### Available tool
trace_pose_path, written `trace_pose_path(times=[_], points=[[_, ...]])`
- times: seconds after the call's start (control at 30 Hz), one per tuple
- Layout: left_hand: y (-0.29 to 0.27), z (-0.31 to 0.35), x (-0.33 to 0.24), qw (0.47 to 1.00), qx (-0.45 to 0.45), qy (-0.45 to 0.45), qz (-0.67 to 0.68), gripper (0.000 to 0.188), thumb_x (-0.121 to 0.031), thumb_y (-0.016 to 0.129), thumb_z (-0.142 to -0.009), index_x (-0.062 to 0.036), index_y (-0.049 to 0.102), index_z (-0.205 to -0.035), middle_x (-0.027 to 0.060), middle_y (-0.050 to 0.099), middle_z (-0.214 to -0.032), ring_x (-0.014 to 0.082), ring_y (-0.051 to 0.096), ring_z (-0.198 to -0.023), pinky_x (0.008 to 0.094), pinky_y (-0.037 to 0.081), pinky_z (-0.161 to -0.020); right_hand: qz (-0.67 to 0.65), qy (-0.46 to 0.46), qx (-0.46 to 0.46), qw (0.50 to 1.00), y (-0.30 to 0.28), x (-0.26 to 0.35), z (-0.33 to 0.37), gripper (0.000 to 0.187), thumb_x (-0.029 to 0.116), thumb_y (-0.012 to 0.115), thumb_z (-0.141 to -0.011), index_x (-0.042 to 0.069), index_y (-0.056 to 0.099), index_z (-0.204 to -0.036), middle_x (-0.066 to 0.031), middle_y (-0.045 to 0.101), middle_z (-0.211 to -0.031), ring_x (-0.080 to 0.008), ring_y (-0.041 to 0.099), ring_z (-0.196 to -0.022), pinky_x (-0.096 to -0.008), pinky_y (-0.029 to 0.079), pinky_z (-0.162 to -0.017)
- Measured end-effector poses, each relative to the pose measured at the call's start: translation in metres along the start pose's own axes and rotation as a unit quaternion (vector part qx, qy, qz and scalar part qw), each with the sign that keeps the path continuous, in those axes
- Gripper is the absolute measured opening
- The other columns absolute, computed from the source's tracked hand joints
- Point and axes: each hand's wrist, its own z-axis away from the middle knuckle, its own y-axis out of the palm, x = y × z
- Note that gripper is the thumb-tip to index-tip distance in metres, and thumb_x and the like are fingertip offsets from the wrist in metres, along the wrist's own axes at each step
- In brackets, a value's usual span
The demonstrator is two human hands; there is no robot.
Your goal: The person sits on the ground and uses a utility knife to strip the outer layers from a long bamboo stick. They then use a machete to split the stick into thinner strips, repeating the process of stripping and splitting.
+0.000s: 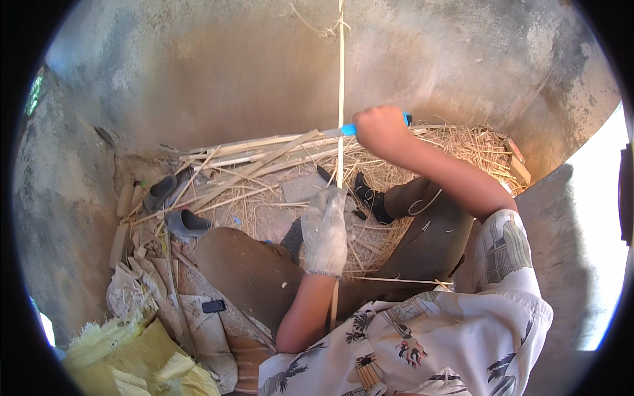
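My left hand [323, 231], in a pale work glove, is closed around a long, thin bamboo strip [341, 72]. The strip stands upright in front of me, running from the top of the view down past my wrist toward my shirt. Above the glove, my right hand [381, 131] is bare and wrapped round the blue handle of a knife [349, 130]. Its blade points left and lies across the strip, seemingly touching it. A curled shaving [323, 30] hangs from the strip near the top.
Bamboo slats [257, 158] and a heap of shavings [462, 148] lie along the concrete wall [218, 79]. Two dark slip-on shoes [188, 223] sit at the left. A small black object [213, 306] rests on cloth, near a yellow sack [145, 360]. My bent legs flank the work.
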Motion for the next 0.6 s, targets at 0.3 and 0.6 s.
trace_pose_path(times=[0.3,0.6], points=[[0.005,0.008,-0.008,0.997,0.065,0.024,-0.022,0.018,-0.024,0.059,-0.101,-0.0068,0.059,-0.096,-0.0013,0.057,-0.070,0.0038,0.048,-0.050,0.0216,0.038,-0.040,-0.027,-0.009,-0.131,0.991,0.005,0.037,0.070,0.009,0.013,0.062,-0.074,0.006,0.059,-0.068,-0.0116,0.063,-0.062,-0.0292,0.064,-0.051,-0.0395,0.050,-0.045],[0.011,0.025,-0.004,0.993,0.054,0.066,-0.087,0.011,-0.013,0.054,-0.100,-0.0025,0.057,-0.103,0.0006,0.057,-0.075,0.0050,0.049,-0.054,0.0230,0.042,-0.046,-0.036,0.184,-0.104,0.977,-0.015,0.001,0.008,0.015,0.013,0.060,-0.084,0.007,0.072,-0.079,-0.0154,0.069,-0.071,-0.0335,0.070,-0.065,-0.0442,0.053,-0.055]])
